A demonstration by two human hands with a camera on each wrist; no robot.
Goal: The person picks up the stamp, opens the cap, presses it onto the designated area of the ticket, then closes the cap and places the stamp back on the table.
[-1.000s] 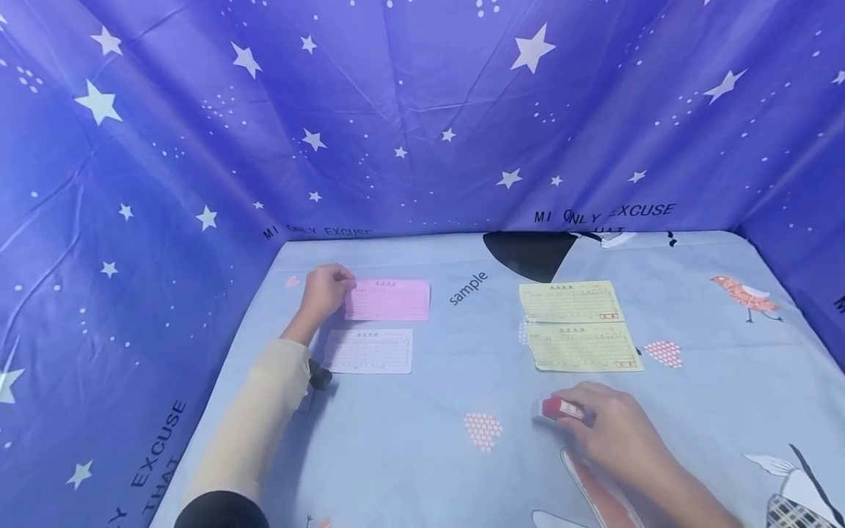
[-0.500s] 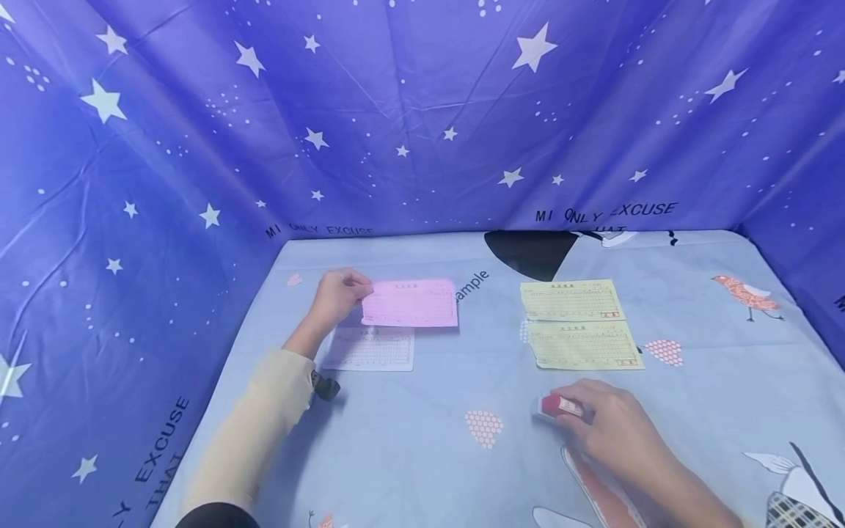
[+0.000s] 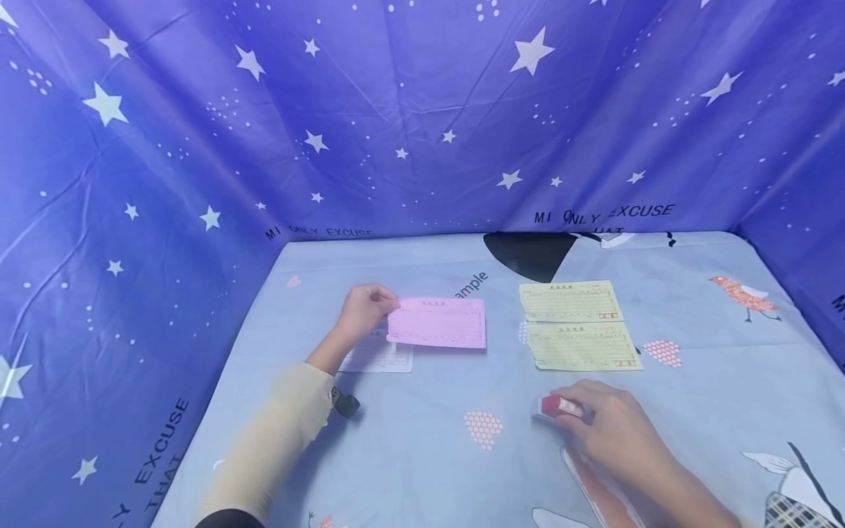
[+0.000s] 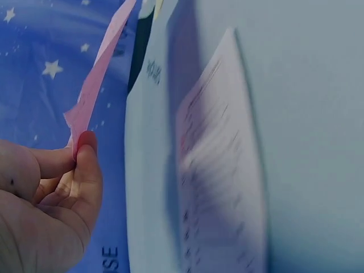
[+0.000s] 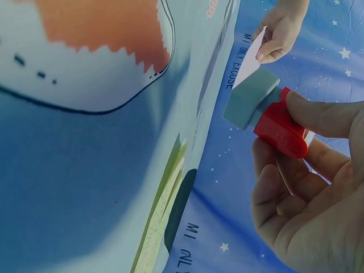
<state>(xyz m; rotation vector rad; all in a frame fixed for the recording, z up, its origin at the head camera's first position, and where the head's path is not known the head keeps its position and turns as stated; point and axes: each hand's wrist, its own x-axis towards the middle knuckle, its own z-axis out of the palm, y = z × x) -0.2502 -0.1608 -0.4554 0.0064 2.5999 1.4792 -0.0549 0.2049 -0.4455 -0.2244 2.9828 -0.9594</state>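
Observation:
A pink printed form (image 3: 437, 323) is pinched at its left corner between thumb and fingers of my left hand (image 3: 364, 314). In the left wrist view the pink slip (image 4: 98, 79) is lifted off the cloth. Below it lies a white printed form (image 3: 379, 358), its upper right part covered by the pink one in the head view. My right hand (image 3: 610, 425) holds a red stamp (image 5: 281, 128) with a pale grey-blue cap end (image 5: 251, 98), raised above the cloth in the right wrist view. Just beyond that hand, two yellow forms (image 3: 571, 301) lie one above the other.
A light blue patterned cloth (image 3: 422, 440) covers the table. Purple-blue star curtains (image 3: 422, 110) hang along the back and sides. A small dark device (image 3: 346, 403) sits at my left wrist.
My left hand has lifted the pink form and carried it right and toward me, so it now overlaps the white form in view. The right hand with the stamp has stayed put.

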